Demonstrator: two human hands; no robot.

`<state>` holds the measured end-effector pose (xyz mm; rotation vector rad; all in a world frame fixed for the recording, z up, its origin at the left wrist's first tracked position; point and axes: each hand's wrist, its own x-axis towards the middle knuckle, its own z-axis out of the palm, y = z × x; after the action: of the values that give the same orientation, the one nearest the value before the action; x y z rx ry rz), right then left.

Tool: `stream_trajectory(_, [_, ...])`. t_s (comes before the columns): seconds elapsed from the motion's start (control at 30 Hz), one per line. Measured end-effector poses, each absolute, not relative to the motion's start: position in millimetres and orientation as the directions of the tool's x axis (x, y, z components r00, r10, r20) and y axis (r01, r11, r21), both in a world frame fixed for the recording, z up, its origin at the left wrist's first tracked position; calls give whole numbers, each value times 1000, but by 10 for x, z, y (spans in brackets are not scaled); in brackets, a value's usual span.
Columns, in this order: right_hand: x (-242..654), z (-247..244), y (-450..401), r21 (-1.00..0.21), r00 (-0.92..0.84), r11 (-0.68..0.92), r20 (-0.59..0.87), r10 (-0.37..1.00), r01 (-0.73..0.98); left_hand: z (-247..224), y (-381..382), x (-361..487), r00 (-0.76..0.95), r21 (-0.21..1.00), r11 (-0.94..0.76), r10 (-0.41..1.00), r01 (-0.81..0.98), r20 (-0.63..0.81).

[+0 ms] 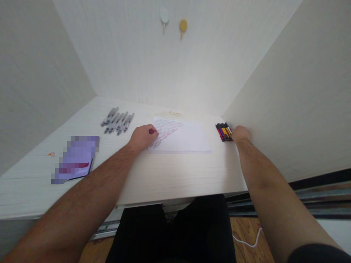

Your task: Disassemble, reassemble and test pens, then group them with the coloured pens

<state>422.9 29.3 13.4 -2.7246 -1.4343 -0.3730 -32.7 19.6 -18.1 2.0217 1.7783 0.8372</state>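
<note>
A white sheet of paper [189,137] lies on the white table, with rows of coloured marks over its left part. My left hand [144,137] rests at the paper's left edge, its fingers curled together; whether anything is between them is too small to tell. At the right, a row of coloured pens [224,132] lies side by side near the wall. My right hand [241,133] is at the right end of that row, with its fingertips hidden behind the hand. Several clear-barrelled pens [117,120] lie in a group at the left.
A tablet or phone [79,157], partly pixelated, lies at the left, beside my left forearm. A small orange-tipped item [51,154] is further left. Walls rise behind and at both sides of the table [178,179]. Two hooks, one white [164,16] and one yellow [183,25], are on the back wall.
</note>
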Motion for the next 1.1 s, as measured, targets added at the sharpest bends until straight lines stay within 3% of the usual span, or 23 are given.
stream_trajectory(0.2, [4188,143,266,93,566,-598,237,790,796,-210,214,-336,60,601,-189,972,776,227])
stream_trajectory(0.3, [4074,158,262,15,554,-579,271,787,815,-213,208,-342,64,603,-188,973,775,221])
stream_trajectory(0.43, [3729,123,306,-151,499,-477,325,803,866,-215,177,-350,100,611,-214,972,762,215])
stream_trajectory(0.53, [3318,50,358,-374,465,-340,326,823,863,-238,166,-359,132,604,-243,966,759,223])
stream_trajectory(0.67, [2640,-25,391,-703,468,-160,270,842,693,-262,166,-374,159,575,-274,957,771,242])
stream_trajectory(0.77, [2176,-61,368,-811,436,-63,245,866,581,-260,154,-381,158,548,-272,956,791,247])
stream_trajectory(0.87, [1882,-113,293,-808,382,7,286,879,589,-255,132,-384,124,530,-231,965,816,229])
stream_trajectory(0.97, [1799,-183,198,-729,277,74,350,895,681,-250,128,-398,77,500,-183,972,847,224])
stream_trajectory(1.1, [1880,-238,134,-647,188,119,386,903,753,-222,168,-499,-51,400,-92,942,912,333])
